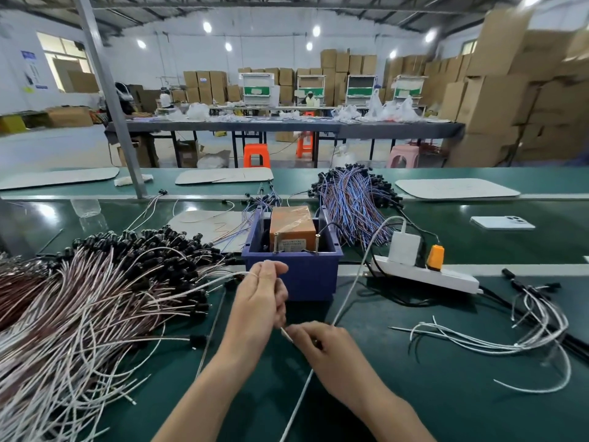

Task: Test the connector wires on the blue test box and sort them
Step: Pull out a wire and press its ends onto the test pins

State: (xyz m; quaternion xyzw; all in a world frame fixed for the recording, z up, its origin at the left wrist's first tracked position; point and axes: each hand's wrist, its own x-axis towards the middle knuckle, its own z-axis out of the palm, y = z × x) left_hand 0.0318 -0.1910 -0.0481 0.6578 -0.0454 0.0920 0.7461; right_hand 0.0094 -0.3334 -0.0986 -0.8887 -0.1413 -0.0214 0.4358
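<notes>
Connector wire (286, 334) spans both hands, lying near-to-far. The right hand (322, 344) pinches its near end and the left hand (259, 298) pinches it farther up, closer to the blue test box (306, 279) just beyond on the tabletop (446, 393).

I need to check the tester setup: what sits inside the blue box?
An orange unit wrapped in clear film sits inside the blue box, with two upright metal pins at its front and a black cable entering from the right. The front wall hides the box's floor.
</notes>
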